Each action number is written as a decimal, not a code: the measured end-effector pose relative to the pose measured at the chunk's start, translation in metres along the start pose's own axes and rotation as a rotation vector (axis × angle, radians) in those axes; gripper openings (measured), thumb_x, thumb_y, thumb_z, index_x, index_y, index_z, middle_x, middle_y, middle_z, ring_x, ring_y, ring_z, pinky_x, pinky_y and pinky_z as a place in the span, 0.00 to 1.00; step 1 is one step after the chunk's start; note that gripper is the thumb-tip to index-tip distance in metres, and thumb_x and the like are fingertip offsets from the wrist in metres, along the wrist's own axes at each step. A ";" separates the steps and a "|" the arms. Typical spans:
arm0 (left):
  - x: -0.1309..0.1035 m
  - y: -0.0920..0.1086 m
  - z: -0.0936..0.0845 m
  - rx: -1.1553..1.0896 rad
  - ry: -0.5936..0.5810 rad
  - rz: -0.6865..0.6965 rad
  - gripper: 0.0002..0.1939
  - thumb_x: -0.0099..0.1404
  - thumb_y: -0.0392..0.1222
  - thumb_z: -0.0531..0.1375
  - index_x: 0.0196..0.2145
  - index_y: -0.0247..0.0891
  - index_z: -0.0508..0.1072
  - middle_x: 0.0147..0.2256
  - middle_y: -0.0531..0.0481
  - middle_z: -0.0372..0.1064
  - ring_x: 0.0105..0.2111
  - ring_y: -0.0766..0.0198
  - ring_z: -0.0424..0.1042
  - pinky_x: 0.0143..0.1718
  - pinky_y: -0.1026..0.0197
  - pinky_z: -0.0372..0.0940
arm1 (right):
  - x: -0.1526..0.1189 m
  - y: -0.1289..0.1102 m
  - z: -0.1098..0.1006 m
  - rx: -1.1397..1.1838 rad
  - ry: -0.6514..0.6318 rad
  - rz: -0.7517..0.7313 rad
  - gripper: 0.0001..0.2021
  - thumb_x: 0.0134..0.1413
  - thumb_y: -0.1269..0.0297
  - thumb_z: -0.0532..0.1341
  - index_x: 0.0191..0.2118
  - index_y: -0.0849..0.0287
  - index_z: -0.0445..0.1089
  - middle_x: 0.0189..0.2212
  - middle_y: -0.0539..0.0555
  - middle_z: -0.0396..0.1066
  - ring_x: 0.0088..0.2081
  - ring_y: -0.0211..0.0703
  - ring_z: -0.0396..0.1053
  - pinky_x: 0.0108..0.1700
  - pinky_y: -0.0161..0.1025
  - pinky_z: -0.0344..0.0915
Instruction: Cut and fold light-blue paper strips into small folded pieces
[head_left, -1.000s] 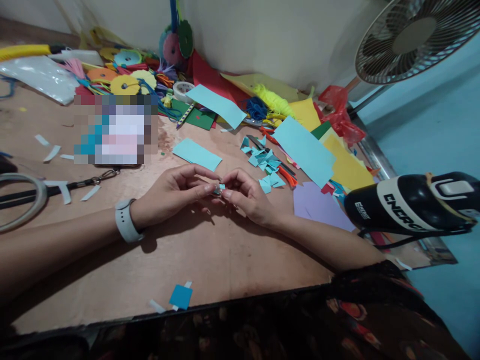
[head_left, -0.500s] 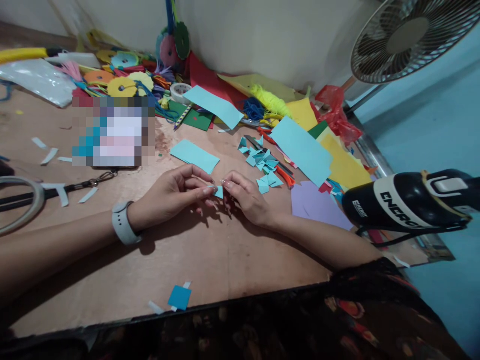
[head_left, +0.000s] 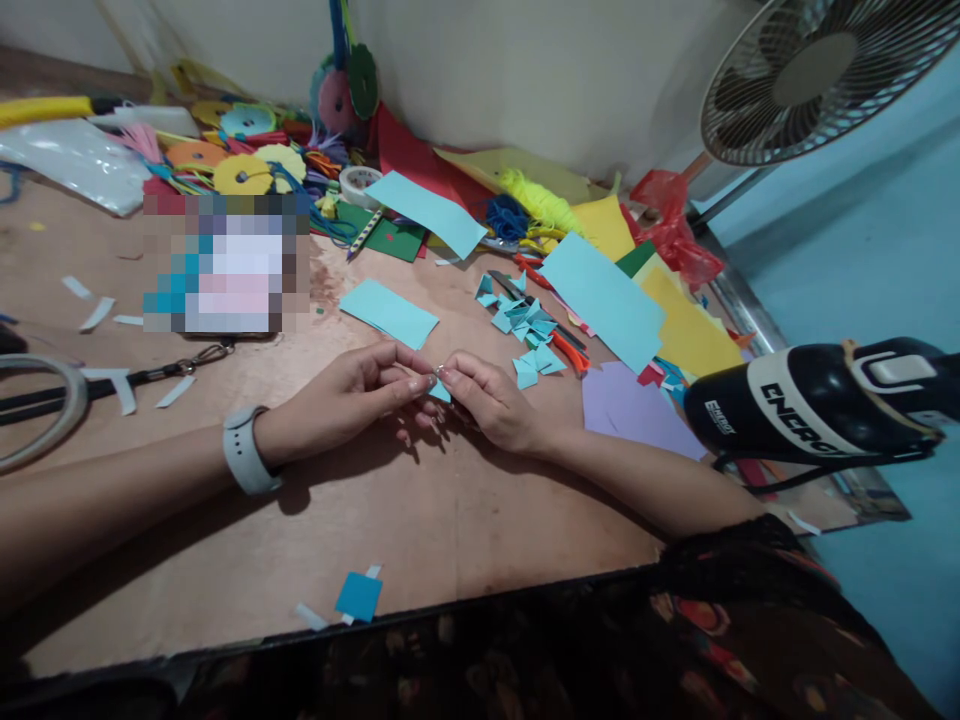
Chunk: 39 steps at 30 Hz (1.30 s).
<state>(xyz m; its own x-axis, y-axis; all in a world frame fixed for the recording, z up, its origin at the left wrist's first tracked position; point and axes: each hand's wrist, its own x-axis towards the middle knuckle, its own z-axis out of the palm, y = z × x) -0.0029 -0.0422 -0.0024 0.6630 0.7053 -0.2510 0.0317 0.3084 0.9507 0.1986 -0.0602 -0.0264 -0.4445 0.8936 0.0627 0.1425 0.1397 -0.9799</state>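
Observation:
Between my two hands, low over the middle of the table, is a small light blue paper piece [head_left: 440,392], partly covered by fingers. My left hand [head_left: 382,388], with a pale watch band on the wrist, pinches it from the left. From the right, my right hand [head_left: 491,398] pinches it too, and the fingertips of both hands meet. Just behind the hands lies a light blue paper rectangle [head_left: 390,313]. Several folded light blue pieces [head_left: 525,320] are piled to the right, beside orange-handled scissors [head_left: 570,352].
A black bottle [head_left: 795,400] lies at the right, near a purple sheet [head_left: 637,410] and a larger blue sheet [head_left: 604,300]. Colourful yarn and paper discs crowd the back left. A tape roll [head_left: 79,410] sits far left; a blue square [head_left: 359,596] lies near the front edge.
My right hand has shifted slightly left, and the fingertips have come together. The small paper piece has turned and is more covered by my fingers.

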 end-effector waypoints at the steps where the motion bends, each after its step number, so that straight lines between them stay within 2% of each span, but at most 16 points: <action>1: 0.000 0.000 -0.001 0.010 -0.030 -0.014 0.16 0.66 0.51 0.62 0.42 0.35 0.69 0.32 0.47 0.78 0.32 0.62 0.79 0.29 0.66 0.72 | 0.000 -0.001 0.000 0.014 -0.013 0.001 0.15 0.66 0.53 0.52 0.31 0.57 0.59 0.23 0.45 0.56 0.25 0.34 0.54 0.27 0.33 0.52; 5: 0.001 0.001 -0.004 0.041 -0.198 -0.065 0.17 0.69 0.52 0.59 0.35 0.33 0.72 0.32 0.45 0.78 0.30 0.62 0.78 0.30 0.64 0.73 | -0.001 -0.004 -0.002 0.052 -0.105 0.015 0.17 0.66 0.52 0.51 0.30 0.57 0.58 0.22 0.44 0.54 0.25 0.33 0.53 0.28 0.33 0.52; 9: 0.000 0.005 -0.007 0.028 -0.325 -0.138 0.15 0.69 0.50 0.59 0.40 0.33 0.75 0.37 0.43 0.78 0.33 0.62 0.78 0.32 0.64 0.73 | -0.001 -0.006 -0.003 0.017 -0.199 -0.019 0.16 0.66 0.53 0.50 0.31 0.58 0.59 0.23 0.45 0.55 0.26 0.34 0.54 0.29 0.33 0.53; 12: -0.001 0.008 -0.009 0.060 -0.413 -0.207 0.15 0.70 0.49 0.58 0.43 0.34 0.76 0.39 0.42 0.78 0.34 0.62 0.78 0.30 0.67 0.71 | -0.001 -0.004 -0.004 -0.062 -0.274 -0.113 0.13 0.67 0.57 0.49 0.32 0.58 0.59 0.25 0.46 0.58 0.27 0.34 0.56 0.31 0.33 0.56; 15: -0.001 0.008 -0.010 0.128 -0.459 -0.232 0.15 0.70 0.48 0.58 0.41 0.34 0.78 0.38 0.43 0.79 0.34 0.63 0.78 0.32 0.67 0.71 | -0.001 0.000 -0.003 -0.200 -0.322 -0.266 0.12 0.67 0.60 0.49 0.32 0.58 0.59 0.26 0.48 0.60 0.28 0.34 0.59 0.33 0.33 0.59; 21: -0.002 0.003 -0.013 0.217 -0.509 -0.204 0.15 0.72 0.47 0.56 0.40 0.34 0.79 0.36 0.43 0.79 0.34 0.64 0.78 0.33 0.68 0.71 | -0.005 0.000 0.001 -0.449 -0.343 -0.420 0.12 0.68 0.63 0.46 0.33 0.58 0.59 0.28 0.50 0.65 0.30 0.36 0.63 0.34 0.33 0.61; 28: -0.004 0.000 -0.011 0.204 -0.563 -0.158 0.16 0.73 0.47 0.55 0.41 0.32 0.77 0.35 0.41 0.79 0.32 0.63 0.79 0.29 0.70 0.72 | -0.007 0.003 0.004 -0.532 -0.291 -0.537 0.12 0.65 0.66 0.47 0.29 0.57 0.59 0.25 0.50 0.65 0.28 0.35 0.63 0.32 0.32 0.60; 33: -0.004 -0.002 -0.008 0.200 -0.471 -0.040 0.16 0.73 0.46 0.54 0.40 0.31 0.75 0.35 0.41 0.79 0.30 0.65 0.79 0.27 0.71 0.72 | -0.008 0.003 0.003 -0.430 -0.173 -0.431 0.14 0.66 0.63 0.50 0.28 0.58 0.60 0.23 0.48 0.64 0.26 0.33 0.61 0.30 0.31 0.57; 35: -0.004 -0.002 -0.007 0.212 -0.439 0.016 0.16 0.73 0.46 0.54 0.40 0.30 0.74 0.35 0.40 0.79 0.30 0.64 0.79 0.26 0.71 0.72 | -0.007 0.002 0.003 -0.384 -0.168 -0.394 0.15 0.67 0.61 0.51 0.28 0.59 0.61 0.23 0.48 0.64 0.26 0.33 0.62 0.30 0.31 0.57; 39: -0.007 -0.001 -0.004 0.247 -0.429 0.084 0.15 0.74 0.44 0.54 0.38 0.30 0.74 0.34 0.40 0.79 0.29 0.64 0.79 0.26 0.70 0.73 | -0.008 0.002 0.003 -0.334 -0.192 -0.429 0.16 0.69 0.62 0.50 0.28 0.59 0.62 0.23 0.48 0.64 0.25 0.32 0.62 0.30 0.31 0.58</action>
<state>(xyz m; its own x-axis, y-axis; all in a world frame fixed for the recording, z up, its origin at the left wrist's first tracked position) -0.0103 -0.0445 -0.0026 0.9169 0.3797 -0.1231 0.1065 0.0646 0.9922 0.1995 -0.0687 -0.0291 -0.6720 0.6385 0.3752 0.1722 0.6275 -0.7594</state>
